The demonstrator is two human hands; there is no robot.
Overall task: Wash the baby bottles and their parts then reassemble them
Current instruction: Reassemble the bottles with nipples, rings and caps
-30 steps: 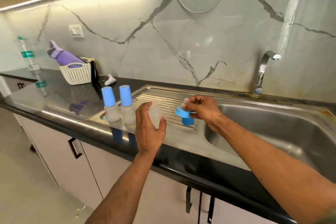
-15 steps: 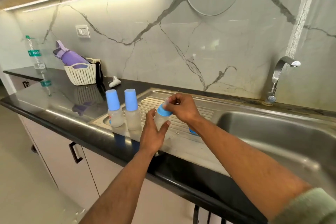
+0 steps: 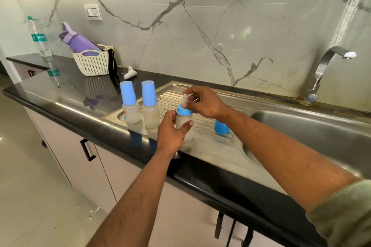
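While held (both hands (image 3: 204, 104)), bottle (image 3: 183, 121) empty

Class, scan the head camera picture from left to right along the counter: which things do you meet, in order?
Water bottle → white basket → first capped baby bottle → second capped baby bottle → bottle held in the hands → loose blue cap → tap.

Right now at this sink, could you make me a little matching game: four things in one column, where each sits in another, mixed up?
Things:
1. loose blue cap
2. purple flask
3. clear teat
4. water bottle

Places:
A. pinched by the right hand
B. far left end of the counter
C. on the draining board, behind the right forearm
D. in the white basket

Pairs: 1-C, 2-D, 3-A, 4-B
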